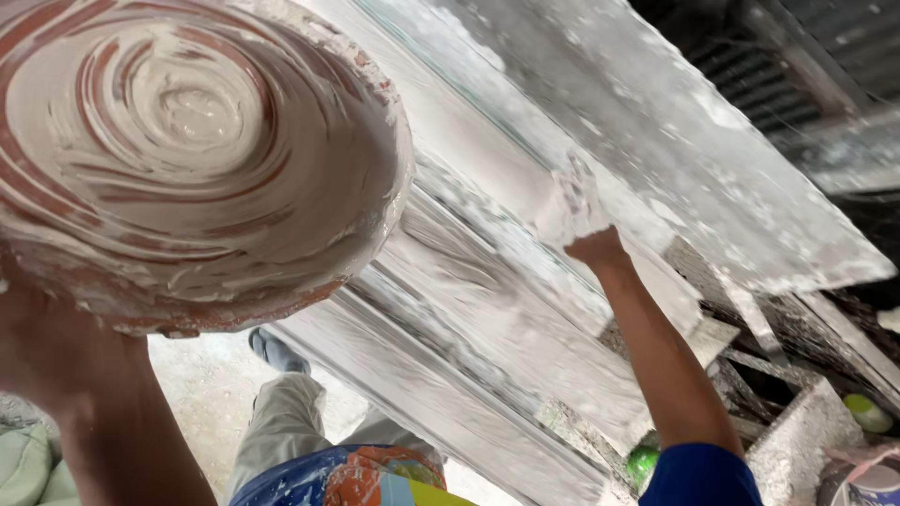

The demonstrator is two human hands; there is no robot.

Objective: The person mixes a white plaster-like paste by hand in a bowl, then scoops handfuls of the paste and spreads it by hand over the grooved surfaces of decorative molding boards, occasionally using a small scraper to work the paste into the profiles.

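Plastering step in hand. Left hand (56, 347) cups under red bowl (192, 159) of wet plaster, held upper left. Right hand (577, 208), plaster-coated, presses moulded panel (487, 309); fingers' spread unclear. Next move, judged: reload from bowl, keeping it level.

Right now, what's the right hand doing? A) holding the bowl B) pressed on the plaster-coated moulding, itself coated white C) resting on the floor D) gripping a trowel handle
B: the right hand, coated in white plaster, is pressed against the moulding, while the left hand holds up the bowl of wet plaster.
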